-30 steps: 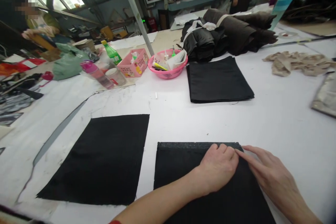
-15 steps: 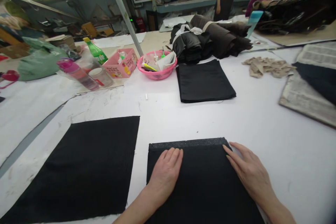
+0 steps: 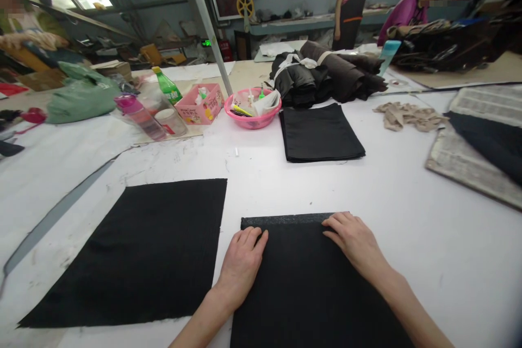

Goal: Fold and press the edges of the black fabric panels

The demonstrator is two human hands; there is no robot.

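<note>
Left hand [image 3: 240,261] and right hand [image 3: 354,239] flat, open, gripping nothing, on black rectangular fabric piece [image 3: 310,288]; folded far edge possibly slipping crooked under uneven pressure.

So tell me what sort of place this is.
Probably a garment or fabric-cutting workshop: cut black fabric panels on a big white cutting table, tied fabric bundles, and a stack of black pieces.

Bare forearms, no sleeves, unadorned.

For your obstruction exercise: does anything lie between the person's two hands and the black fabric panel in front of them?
Nothing visible does. The left hand and right hand both rest flat directly on the black fabric panel, near its folded far edge.
</note>
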